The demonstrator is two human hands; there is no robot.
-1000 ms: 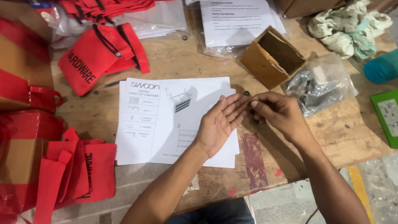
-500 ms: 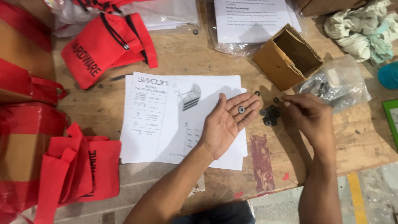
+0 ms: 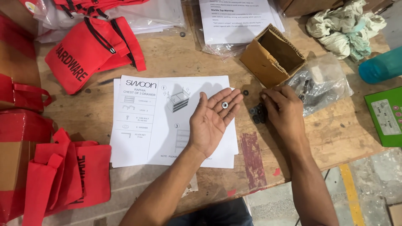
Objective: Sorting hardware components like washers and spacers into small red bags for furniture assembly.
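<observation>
Worn wooden planks are serving as the bench [image 3: 176, 58], with bare floor showing past its near edge. Out over it the left hand [image 3: 211, 119] is lying palm up and flat, fingers spread, gripping nothing; a small metal washer [image 3: 225, 105] is resting loose on the base of its fingers. Under that hand a white instruction sheet [image 3: 146, 121] is lying flat on the bench. Just to the right, the right hand [image 3: 284, 113] is resting palm down with its fingertips touching a small heap of dark washers [image 3: 256, 114] on the wood; whether it is pinching any of them cannot be told. One more dark washer [image 3: 246, 92] is sitting alone between the two hands. Past the right hand a clear plastic bag [image 3: 324, 81] of dark parts is lying crumpled, and an open cardboard box [image 3: 274, 54] is standing beside it. Red cloth pouches [image 3: 90, 52] are lying along the left, with rags [image 3: 345, 27] at the top right and a green box [image 3: 387, 115] at the right edge.
</observation>
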